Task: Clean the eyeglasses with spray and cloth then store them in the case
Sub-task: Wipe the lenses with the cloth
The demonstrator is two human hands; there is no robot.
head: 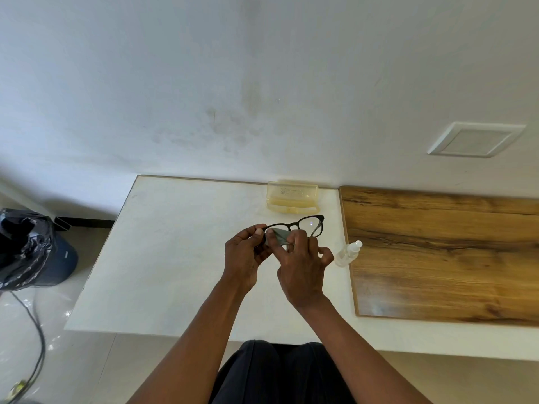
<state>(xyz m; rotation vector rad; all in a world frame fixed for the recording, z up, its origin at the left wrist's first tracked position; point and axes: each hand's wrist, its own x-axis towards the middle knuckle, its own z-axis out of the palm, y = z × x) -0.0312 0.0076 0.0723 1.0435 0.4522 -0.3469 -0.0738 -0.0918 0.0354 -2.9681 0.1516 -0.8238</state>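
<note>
1. Count: one pair of black-framed eyeglasses [303, 224], one grey cloth [279, 239], one clear spray bottle [347, 254], one translucent yellowish case [292, 197].
2. My left hand [243, 259] pinches the eyeglasses at the left end of the frame, thumb and fingers curled round it, holding them up over the white table [175, 258].
3. My right hand [303, 271] pinches the cloth round the left lens, thumb on the near side; the other fingers are curled. That lens is hidden by cloth and fingers; the right lens shows clear.
4. The case stands open just beyond my hands, against the wall, lid upright.
5. The spray bottle lies tilted just right of my right hand, at the edge of a wood-grain board [443, 252] that covers the table's right part.
6. Well left of my left hand, on the floor: a bin with a black bag [26, 246] and a cable [38, 330].
7. Embossed writing on the case lid: too small to read.
8. A white wall plate [475, 139] sits high right of my hands.
</note>
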